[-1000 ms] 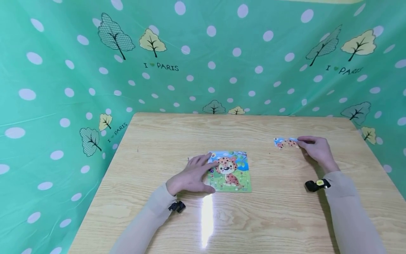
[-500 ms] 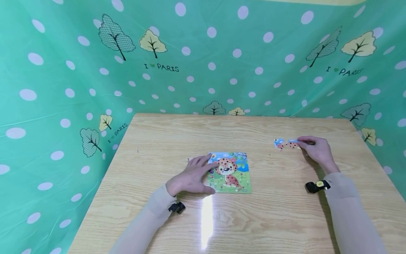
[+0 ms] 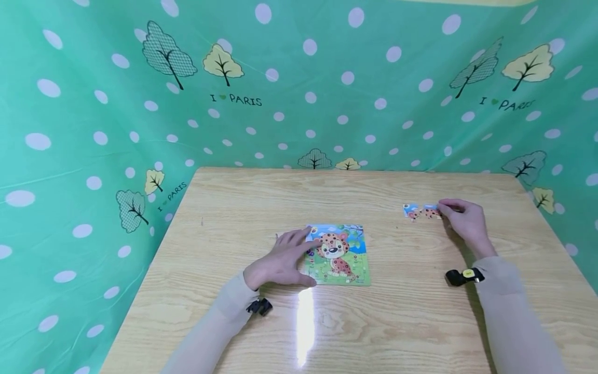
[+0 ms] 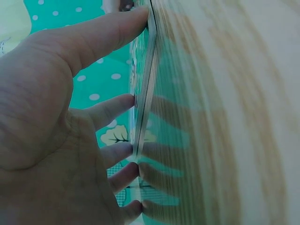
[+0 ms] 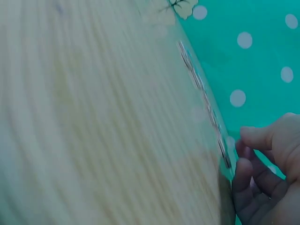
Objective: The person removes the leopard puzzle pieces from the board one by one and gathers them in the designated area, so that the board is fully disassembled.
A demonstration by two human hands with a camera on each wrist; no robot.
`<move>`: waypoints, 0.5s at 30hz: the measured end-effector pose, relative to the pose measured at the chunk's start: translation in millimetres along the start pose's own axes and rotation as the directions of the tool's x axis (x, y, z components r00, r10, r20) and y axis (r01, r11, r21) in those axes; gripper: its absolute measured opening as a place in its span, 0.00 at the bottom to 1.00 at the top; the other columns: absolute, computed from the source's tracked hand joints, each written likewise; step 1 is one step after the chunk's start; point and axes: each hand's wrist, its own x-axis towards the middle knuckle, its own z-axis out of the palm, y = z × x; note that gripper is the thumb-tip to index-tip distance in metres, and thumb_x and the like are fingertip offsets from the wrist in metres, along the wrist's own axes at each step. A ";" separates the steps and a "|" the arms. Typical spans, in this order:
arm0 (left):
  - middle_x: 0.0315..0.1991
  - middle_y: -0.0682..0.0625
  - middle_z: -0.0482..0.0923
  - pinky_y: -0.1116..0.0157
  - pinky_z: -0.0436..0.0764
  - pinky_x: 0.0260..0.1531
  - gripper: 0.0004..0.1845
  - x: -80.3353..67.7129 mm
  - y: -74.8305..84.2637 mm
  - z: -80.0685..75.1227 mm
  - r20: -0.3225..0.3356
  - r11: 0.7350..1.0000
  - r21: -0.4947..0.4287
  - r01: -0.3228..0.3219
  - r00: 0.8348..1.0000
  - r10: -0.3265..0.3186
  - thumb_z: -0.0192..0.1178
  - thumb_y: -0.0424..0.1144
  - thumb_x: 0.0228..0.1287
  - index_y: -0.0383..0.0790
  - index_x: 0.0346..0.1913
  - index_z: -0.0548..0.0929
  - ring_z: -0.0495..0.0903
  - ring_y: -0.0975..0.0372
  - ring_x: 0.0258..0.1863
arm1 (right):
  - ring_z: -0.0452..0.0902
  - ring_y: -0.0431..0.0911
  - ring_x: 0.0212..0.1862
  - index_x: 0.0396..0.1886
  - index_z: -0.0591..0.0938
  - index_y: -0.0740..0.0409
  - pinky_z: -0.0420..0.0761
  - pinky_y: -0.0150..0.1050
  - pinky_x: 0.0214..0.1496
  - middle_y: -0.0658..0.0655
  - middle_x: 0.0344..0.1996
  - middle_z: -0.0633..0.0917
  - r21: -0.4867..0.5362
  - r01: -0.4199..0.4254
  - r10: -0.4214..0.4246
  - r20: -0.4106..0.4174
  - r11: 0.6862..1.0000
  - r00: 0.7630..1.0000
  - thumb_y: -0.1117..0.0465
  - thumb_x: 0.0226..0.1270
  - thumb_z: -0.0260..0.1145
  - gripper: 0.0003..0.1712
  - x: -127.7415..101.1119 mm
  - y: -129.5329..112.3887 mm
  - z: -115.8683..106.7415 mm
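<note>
In the head view, a square leopard puzzle [image 3: 343, 259] lies flat near the table's middle. My left hand [image 3: 282, 258] spreads over its left side, thumb at the lower left corner and fingers along the upper left. The left wrist view shows my left hand [image 4: 51, 112] side-on, its extended fingertips at the puzzle's edge [image 4: 146, 89]. Farther right and back lie joined-looking puzzle pieces [image 3: 411, 212] with blue sky and spotted leopard parts. My right hand [image 3: 467, 221] pinches the right end of the rightmost puzzle piece [image 3: 431, 212]. Seen edge-on in the right wrist view, the pieces [image 5: 206, 105] meet my right fingertips.
Both things lie on a light wood-grain table [image 3: 224, 197]. A green dotted cloth [image 3: 308, 67] hangs behind it and at its sides. Bright light reflects off the tabletop in front of the puzzle.
A gap beside the left loose piece looks wider than a second ago, the spotted part between them having changed. Both hands stay nearly where they were.
</note>
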 end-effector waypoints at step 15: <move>0.89 0.44 0.40 0.31 0.42 0.81 0.52 0.6 -0.4 1.5 -0.014 1.000 -0.003 -0.008 1.000 0.008 0.78 0.58 0.57 0.54 0.83 0.65 0.44 0.41 0.86 | 0.76 0.35 0.42 0.60 0.86 0.64 0.74 0.25 0.39 0.67 0.52 0.89 -0.048 0.145 -0.147 -0.036 0.988 0.988 0.51 0.82 0.62 0.23 -28.0 -34.5 29.7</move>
